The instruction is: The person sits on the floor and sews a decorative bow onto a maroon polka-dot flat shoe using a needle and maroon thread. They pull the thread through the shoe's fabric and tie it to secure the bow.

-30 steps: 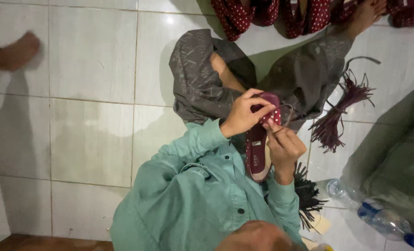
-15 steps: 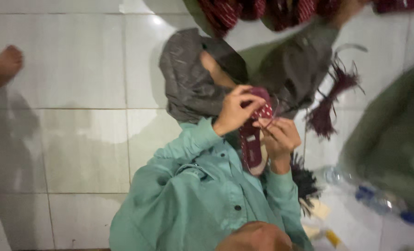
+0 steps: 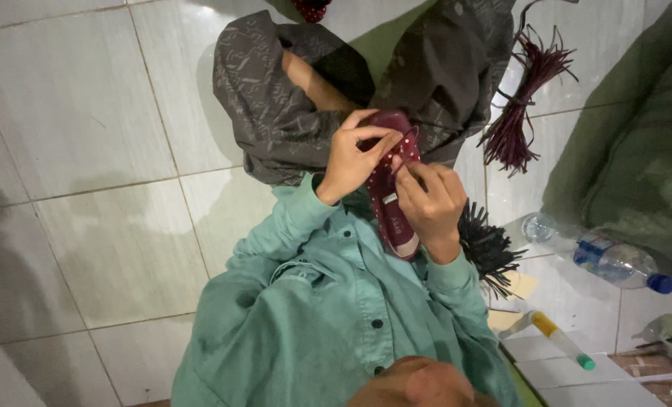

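Hands (image 3: 392, 177) shifted slightly, both still clamped on studded maroon shoe (image 3: 391, 197), possibly threading lace

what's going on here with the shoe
A person in a teal shirt sits on a white tiled floor and holds a maroon shoe up in front of them with both hands. The left hand grips the shoe's upper edge, and the right hand pinches at its side near the top. A bundle of maroon strips lies on the floor to the right, with a dark tassel, a plastic water bottle and a tube nearby.
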